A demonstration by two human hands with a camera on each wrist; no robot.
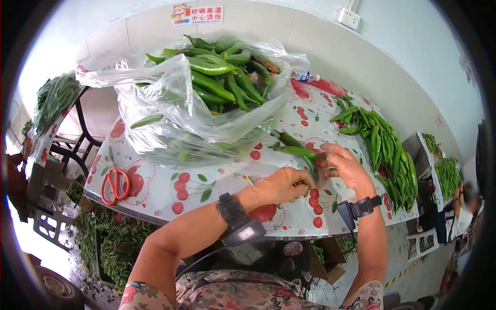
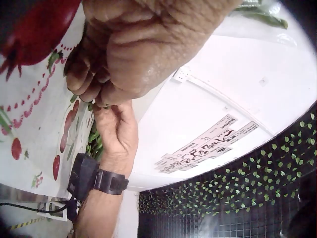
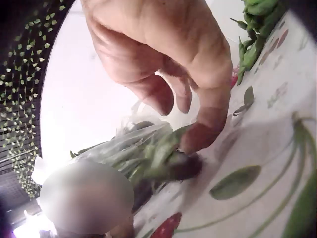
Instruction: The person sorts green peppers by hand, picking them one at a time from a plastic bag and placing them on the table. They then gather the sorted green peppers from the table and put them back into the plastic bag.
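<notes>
My left hand (image 1: 285,185) hovers over the front of the table with its fingers curled in and the thumb against them. No held thing shows in it; its palm side is hidden in the head view. My right hand (image 1: 343,164) is just right of it, thumb and fingers apart and bent. Its fingertips are right at a few loose green peppers: a bright green pepper (image 1: 297,150), a darker one (image 1: 289,139) behind, and another (image 1: 311,166) nearer me. In the right wrist view, the index finger overlaps a blurred pepper (image 3: 166,151).
A clear plastic bag (image 1: 175,98) heaped with large green peppers (image 1: 212,82) stands at the back. Thinner green peppers (image 1: 385,150) lie piled on the right. Red-handled scissors (image 1: 115,186) lie at the left on the cherry-patterned tablecloth (image 1: 227,181). A bottle (image 1: 305,77) is behind the bag.
</notes>
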